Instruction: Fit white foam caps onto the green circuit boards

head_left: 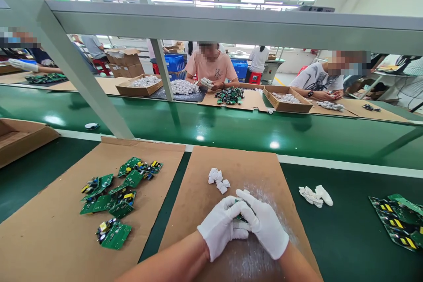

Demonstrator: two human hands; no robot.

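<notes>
Both hands wear white gloves and meet over a worn brown cardboard sheet (198,194). My left hand (222,225) is closed round a small green circuit board (241,217), most of which the fingers hide. My right hand (266,224) grips the same board from the other side, its fingers overlapping the left ones. Just beyond the hands lie several small white blocks (218,179) on the cardboard. To the left, on a second cardboard sheet (56,224), is a loose pile of green circuit boards (109,198) with yellow and black parts; one board (115,234) lies nearer me.
Crumpled white gloves (315,195) lie on the green bench at right, with larger board panels (396,220) beyond. An open cardboard box (23,139) stands at far left. A slanted metal post (79,61) rises ahead; past the green conveyor (231,130) co-workers sit with boards and boxes.
</notes>
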